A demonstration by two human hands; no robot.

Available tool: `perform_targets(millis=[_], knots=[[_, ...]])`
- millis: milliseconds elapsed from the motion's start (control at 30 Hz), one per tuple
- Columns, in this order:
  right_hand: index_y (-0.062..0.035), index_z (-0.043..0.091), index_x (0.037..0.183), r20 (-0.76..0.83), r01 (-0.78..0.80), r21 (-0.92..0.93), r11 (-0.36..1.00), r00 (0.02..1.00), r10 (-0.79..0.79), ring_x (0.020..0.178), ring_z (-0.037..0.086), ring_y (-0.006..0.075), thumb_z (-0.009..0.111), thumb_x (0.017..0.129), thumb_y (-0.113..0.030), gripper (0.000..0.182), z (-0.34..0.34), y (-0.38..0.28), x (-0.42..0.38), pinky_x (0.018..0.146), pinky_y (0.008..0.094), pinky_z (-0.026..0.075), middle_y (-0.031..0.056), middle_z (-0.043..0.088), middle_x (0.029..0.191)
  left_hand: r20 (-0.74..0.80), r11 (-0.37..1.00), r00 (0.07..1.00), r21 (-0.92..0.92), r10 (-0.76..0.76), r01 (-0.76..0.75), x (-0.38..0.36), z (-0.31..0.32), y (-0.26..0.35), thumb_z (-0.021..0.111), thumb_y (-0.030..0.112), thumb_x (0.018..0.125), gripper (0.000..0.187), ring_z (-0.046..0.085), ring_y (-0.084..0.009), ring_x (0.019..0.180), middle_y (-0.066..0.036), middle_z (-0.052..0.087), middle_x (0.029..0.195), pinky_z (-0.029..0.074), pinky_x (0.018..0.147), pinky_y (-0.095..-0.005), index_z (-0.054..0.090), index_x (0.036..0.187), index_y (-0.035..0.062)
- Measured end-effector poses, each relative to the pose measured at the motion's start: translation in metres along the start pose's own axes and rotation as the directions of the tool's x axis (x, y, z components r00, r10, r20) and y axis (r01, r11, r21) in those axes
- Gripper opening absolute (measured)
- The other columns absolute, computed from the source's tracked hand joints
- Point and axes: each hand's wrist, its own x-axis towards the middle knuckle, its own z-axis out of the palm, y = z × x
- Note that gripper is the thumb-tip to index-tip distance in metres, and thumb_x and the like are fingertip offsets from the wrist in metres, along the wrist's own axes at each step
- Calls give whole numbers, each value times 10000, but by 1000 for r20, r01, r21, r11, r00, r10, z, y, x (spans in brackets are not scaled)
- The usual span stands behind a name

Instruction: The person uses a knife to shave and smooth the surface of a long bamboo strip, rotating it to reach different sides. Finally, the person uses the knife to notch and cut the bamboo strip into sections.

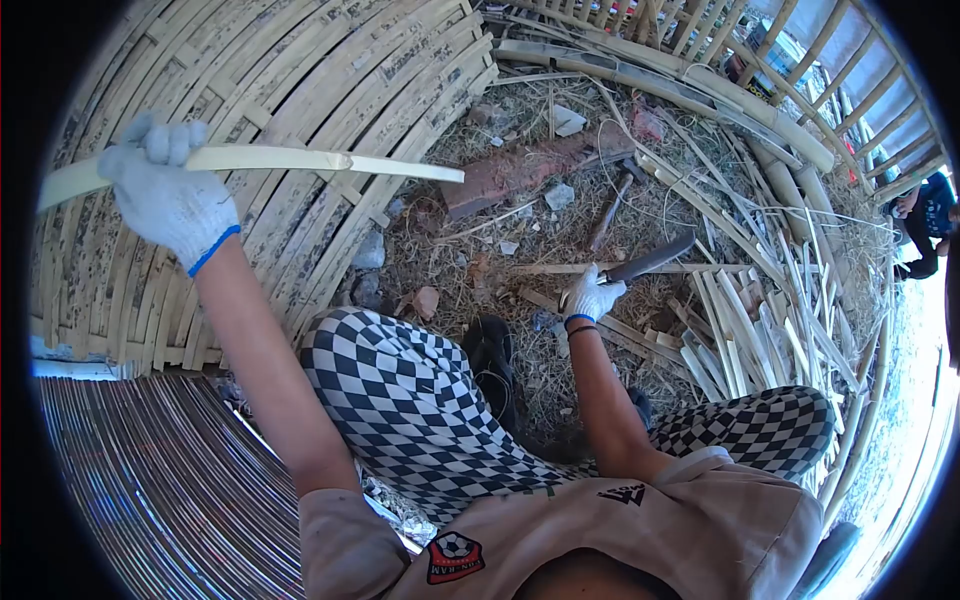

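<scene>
My left hand (172, 190), in a white glove with a blue cuff, is closed around a long pale bamboo strip (290, 158) at the left. The strip reaches right to above the littered ground. My right hand (594, 296), also gloved, is wrapped round the handle of a large knife (652, 258), its dark curved blade pointing up and to the right. Just above the knife, a hammer-like tool (611, 208) lies on the ground. Split bamboo pieces (735, 330) are piled to the right of my right hand.
A woven bamboo panel (300, 90) fills the upper left. A reddish-brown slab (540, 172) and stones (426, 302) lie on the straw-covered ground. Bamboo poles (700, 90) and slats curve round the top and right. Another person (928, 225) is at the far right edge.
</scene>
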Motion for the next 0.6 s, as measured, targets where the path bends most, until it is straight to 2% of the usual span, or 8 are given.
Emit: perform_targets(millis=[133, 167, 200, 267, 400, 500, 567, 600], knots=[[30, 388, 1455, -57, 165, -378, 911, 978, -200, 1199, 580, 384, 813, 859, -153, 756, -3, -34, -12, 1044, 470, 469, 260, 554, 1298, 8, 992, 1000, -129, 10, -8, 7, -2, -1, 495, 157, 981, 144, 271, -144, 592, 28, 250, 656, 287, 665, -335, 496, 890, 45], [28, 378, 1473, -59, 206, -436, 876, 965, -256, 1240, 559, 396, 817, 855, -156, 780, -3, -54, -21, 1067, 473, 460, 262, 540, 1313, 171, 971, 985, -225, -36, 75, 20, -16, -5, 498, 142, 974, 130, 278, -142, 598, 25, 259, 659, 285, 667, -336, 504, 891, 43], [13, 446, 1427, -63, 404, -357, 842, 889, -454, 1236, 551, 412, 833, 835, -154, 727, 7, -49, -18, 1086, 467, 446, 233, 545, 1289, 331, 937, 941, -305, -61, 168, 39, -39, -10, 501, 127, 968, 115, 286, -140, 603, 23, 267, 663, 283, 669, -338, 511, 891, 42], [13, 486, 1386, 191, 532, -244, 810, 846, -498, 1231, 554, 407, 821, 837, -159, 666, 22, -66, -24, 1089, 463, 442, 236, 556, 1273, 543, 878, 838, -379, -45, 292, 52, -57, -17, 497, 94, 961, 98, 312, -134, 624, 15, 298, 675, 282, 688, -337, 533, 887, 41], [-16, 547, 1302, 454, 703, -72, 708, 655, -604, 1226, 571, 403, 776, 824, -208, 564, 90, -66, -2, 1050, 464, 473, 231, 600, 1227, 494, 906, 868, -346, -47, 246, 45, -54, -20, 524, 131, 973, 120, 311, -128, 625, 18, 314, 677, 282, 695, -335, 537, 880, 57], [-46, 568, 1284, 546, 673, -418, 610, 723, -422, 1120, 631, 396, 667, 906, -247, 439, 131, -75, 34, 967, 487, 511, 217, 622, 1241, 471, 911, 881, -341, -47, 231, 38, -49, -18, 551, 166, 983, 154, 306, -123, 627, 22, 322, 680, 280, 694, -329, 526, 861, 74], [-70, 585, 1244, 684, 805, -516, 292, 593, -425, 1143, 628, 408, 617, 909, -301, 408, 143, -67, 68, 955, 536, 509, 237, 617, 1262, 475, 916, 879, -334, -39, 221, 35, -48, -18, 572, 205, 992, 200, 301, -120, 628, 24, 324, 684, 277, 691, -325, 510, 844, 87], [-78, 598, 1169, 699, 831, -487, 270, 555, -450, 1139, 632, 391, 668, 872, -354, 411, 144, -61, 78, 924, 547, 513, 240, 643, 1200, 476, 912, 878, -337, -49, 234, 34, -48, -19, 585, 224, 993, 219, 299, -119, 626, 26, 321, 681, 277, 691, -324, 502, 840, 89]])
